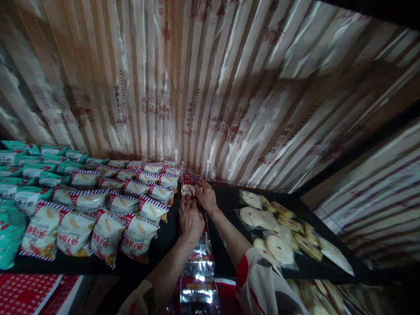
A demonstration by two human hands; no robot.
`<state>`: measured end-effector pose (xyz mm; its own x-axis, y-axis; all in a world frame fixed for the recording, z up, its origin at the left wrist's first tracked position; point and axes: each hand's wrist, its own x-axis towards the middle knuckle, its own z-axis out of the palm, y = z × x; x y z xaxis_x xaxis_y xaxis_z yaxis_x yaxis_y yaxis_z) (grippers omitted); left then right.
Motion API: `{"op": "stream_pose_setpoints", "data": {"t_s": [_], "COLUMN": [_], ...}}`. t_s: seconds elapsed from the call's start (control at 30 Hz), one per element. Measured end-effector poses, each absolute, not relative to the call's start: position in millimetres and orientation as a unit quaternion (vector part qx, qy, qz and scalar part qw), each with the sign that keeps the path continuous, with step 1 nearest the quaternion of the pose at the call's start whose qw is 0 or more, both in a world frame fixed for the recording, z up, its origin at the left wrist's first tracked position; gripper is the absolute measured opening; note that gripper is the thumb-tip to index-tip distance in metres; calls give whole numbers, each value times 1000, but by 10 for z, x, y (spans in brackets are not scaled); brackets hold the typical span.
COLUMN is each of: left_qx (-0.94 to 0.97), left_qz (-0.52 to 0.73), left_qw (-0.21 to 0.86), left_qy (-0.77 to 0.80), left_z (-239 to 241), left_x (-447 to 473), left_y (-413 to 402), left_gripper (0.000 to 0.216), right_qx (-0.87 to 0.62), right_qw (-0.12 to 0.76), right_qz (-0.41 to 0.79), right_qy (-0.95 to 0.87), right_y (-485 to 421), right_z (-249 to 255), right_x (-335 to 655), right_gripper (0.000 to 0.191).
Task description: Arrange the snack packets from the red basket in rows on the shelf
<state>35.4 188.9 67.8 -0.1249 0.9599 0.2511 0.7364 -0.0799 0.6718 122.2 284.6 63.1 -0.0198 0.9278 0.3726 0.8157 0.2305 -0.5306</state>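
A strip of shiny silver snack packets (198, 271) runs from the shelf's front edge back toward the striped wall. My left hand (189, 217) lies on the strip, fingers pressed down on it. My right hand (206, 195) grips the far end, at a packet with a red printed top (189, 183). Both hands meet near the back of the black shelf (229, 205).
White and red snack bags (108, 214) lie in rows left of my hands, and green bags (19, 188) lie further left. Clear packs of round flat cakes (278, 227) lie on the right. A striped sheet (210, 87) covers the wall behind.
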Motion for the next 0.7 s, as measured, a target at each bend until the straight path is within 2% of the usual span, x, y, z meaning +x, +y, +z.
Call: {"op": "stream_pose_setpoints", "data": {"t_s": [0.27,0.5,0.6,0.7], "left_qx": [659,699,723,744], "left_qz": [391,402,383,282], "left_qw": [184,236,267,333], "left_qy": [616,542,509,506], "left_z": [741,605,420,164], "left_x": [389,357,286,172], "left_y": [1182,212,-275,-663], "left_gripper": [37,40,40,40], "right_qx": [-629,-611,-623,-630], "right_qw": [373,472,450,376], "right_qz": [147,157,175,209], "right_qy": [-666,-615,-616,-647], "right_y": [1885,711,139,-322], "right_z": [695,675,495,163], "right_x": [1273,1319,1362,1395], "right_gripper": [34,34,31,29]}}
